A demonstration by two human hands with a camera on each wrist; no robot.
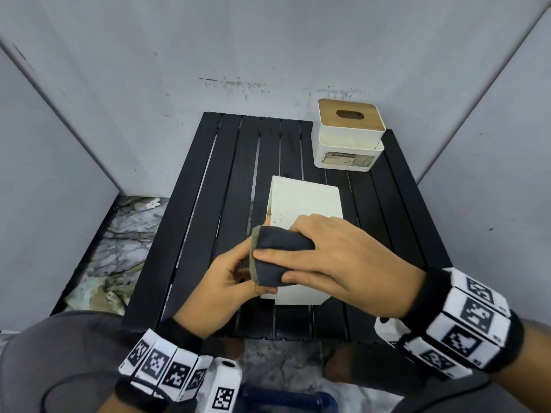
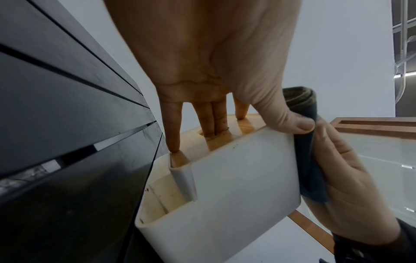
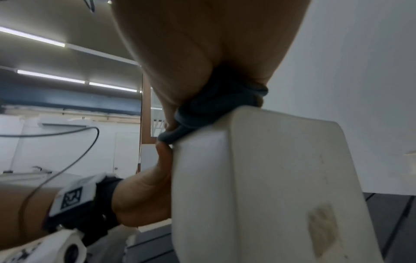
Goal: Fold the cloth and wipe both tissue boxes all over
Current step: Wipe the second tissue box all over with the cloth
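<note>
A white tissue box (image 1: 304, 201) lies on its side in the middle of the black slatted table (image 1: 208, 204). My left hand (image 1: 235, 275) grips its left end: the fingers (image 2: 173, 128) lie on the wooden lid (image 2: 245, 124), two of them in the slot, and the thumb lies over the white top edge. My right hand (image 1: 334, 257) holds the folded dark cloth (image 1: 280, 245) and presses it on the box's upper near-left edge (image 3: 202, 135). A second white box with a wooden lid (image 1: 347, 135) stands upright at the table's back right.
Grey walls close in behind and on both sides. A marbled floor (image 1: 119, 239) shows left of the table and under its near edge. My grey-clad knee (image 1: 59, 353) is at the lower left, and a dark blue object (image 1: 283, 400) lies below the table's front.
</note>
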